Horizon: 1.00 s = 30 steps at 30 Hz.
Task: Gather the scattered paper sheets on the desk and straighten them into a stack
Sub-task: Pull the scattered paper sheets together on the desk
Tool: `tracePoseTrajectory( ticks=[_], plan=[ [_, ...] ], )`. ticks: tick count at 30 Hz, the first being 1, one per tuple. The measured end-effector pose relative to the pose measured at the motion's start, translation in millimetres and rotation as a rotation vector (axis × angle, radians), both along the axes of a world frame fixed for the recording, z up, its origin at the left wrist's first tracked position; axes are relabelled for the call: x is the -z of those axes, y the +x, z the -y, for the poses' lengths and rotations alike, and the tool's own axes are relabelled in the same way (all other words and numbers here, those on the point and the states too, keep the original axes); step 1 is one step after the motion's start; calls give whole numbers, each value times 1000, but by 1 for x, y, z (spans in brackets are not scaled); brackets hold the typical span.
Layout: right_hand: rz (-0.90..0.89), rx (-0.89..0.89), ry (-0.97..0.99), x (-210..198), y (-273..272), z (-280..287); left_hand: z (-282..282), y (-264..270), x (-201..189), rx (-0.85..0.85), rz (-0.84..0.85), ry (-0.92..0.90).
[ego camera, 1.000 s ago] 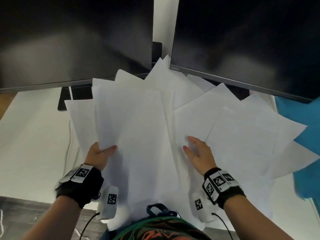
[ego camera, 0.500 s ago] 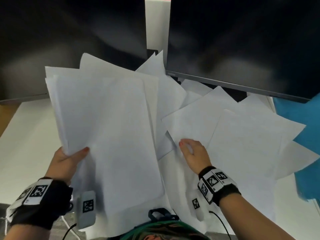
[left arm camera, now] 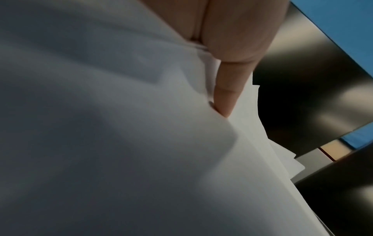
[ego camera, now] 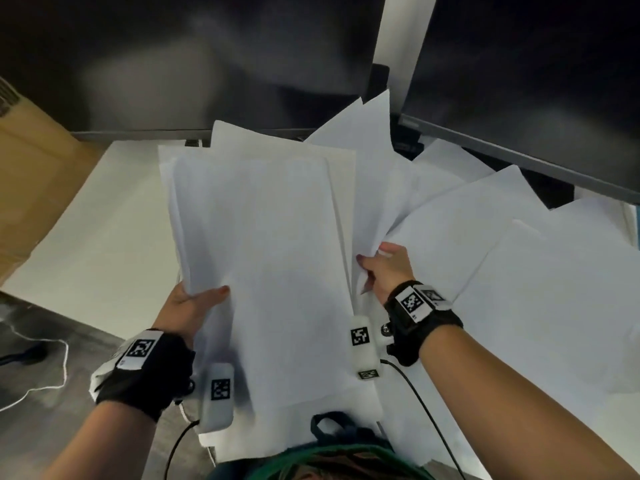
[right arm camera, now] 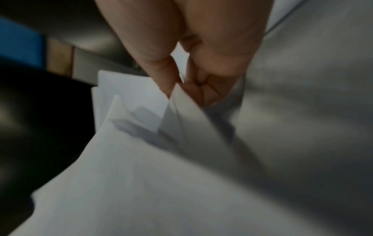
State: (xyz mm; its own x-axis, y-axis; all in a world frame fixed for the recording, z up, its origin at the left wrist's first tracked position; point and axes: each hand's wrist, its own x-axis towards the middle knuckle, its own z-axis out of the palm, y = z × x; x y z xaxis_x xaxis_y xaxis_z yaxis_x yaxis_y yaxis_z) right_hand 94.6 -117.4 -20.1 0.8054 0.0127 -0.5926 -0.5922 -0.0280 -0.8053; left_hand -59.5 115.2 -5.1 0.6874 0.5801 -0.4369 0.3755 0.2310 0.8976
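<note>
On the white desk (ego camera: 104, 244), in front of two dark screens (ego camera: 194, 60), my job was only partly done. My left hand (ego camera: 188, 306) held a bunch of paper sheets (ego camera: 270, 271) by the near left edge, with my thumb on top and my fingers (left arm camera: 226, 95) tucked under. This bunch was lifted up and tilted, and its edges did not line up, so some corners stuck out past the others. My right hand (ego camera: 384, 268) pinched the corner of a few more sheets (ego camera: 374, 188) just beside the bunch, with my thumb and fingers closed on the paper. Those sheets stood up a little between the bunch and the rest. Many loose sheets (ego camera: 540, 289) lay spread out like a fan on the right side of the desk, one over the other, and some reached under the right screen. I think I had picked up less than half of them. What was left was to pull in all those loose sheets, put them with the bunch, and tap the edges flat to make one neat stack.
</note>
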Motion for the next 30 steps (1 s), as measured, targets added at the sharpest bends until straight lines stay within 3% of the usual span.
tracePoseTrajectory(
  ticks=[4, 7, 12, 17, 18, 22, 25, 28, 30],
  plan=[
    [193, -315, -173, -8, -10, 10, -9, -7, 6, -10, -51, -6],
    [216, -569, -270, -15, -13, 25, -12, -9, 10, -2, -64, -28],
    [127, -665, -205, -29, -1, 47, -11, -6, 10, 36, -50, -92],
    [152, -885, -168, -30, -19, 24, -3, 2, 9, 71, -59, -166],
    [180, -860, -136, -26, -24, 20, -1, 3, 8, 86, -55, -171],
    [204, -484, -57, -23, -30, 22, 1, 3, 1, 111, -26, -198],
    [281, -519, -124, -26, -36, 21, 7, 7, -2, 171, -31, -225],
    [328, -571, -163, -29, -41, 19, 19, 16, -5, 290, -41, -130],
    [331, -516, -155, -32, -41, 25, 21, 22, -8, 290, -35, -83]
  ],
)
